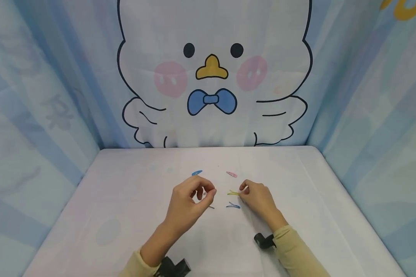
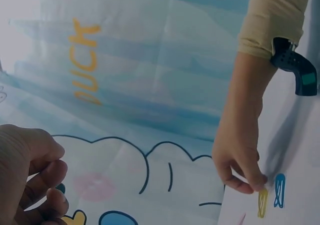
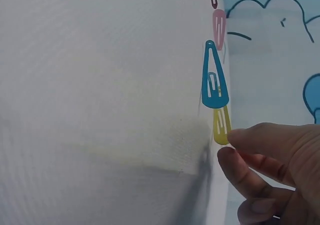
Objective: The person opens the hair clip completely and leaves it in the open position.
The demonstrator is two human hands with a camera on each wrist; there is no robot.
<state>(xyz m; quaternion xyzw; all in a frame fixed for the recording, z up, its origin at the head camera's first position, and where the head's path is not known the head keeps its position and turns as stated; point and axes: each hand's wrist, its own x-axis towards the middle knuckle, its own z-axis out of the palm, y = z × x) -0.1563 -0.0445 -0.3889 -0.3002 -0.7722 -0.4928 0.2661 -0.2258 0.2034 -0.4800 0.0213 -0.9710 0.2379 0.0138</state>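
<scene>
With its thumb and a fingertip, my right hand pinches one end of a yellow hair clip at the table. Nearer to me lies a blue hair clip, its bars spread. Raised over the table is my left hand, fingers loosely bent and thumb tip close to the index fingertip; nothing shows in it. Behind it, a dark clip end peeks out, mostly hidden. Farther back lie another blue hair clip and a pink hair clip. The right wrist view shows the yellow clip partly covered by the blue one.
A white-covered table lies under both hands. Printed curtains enclose its back and sides. Each wrist carries a black camera, close above the tabletop.
</scene>
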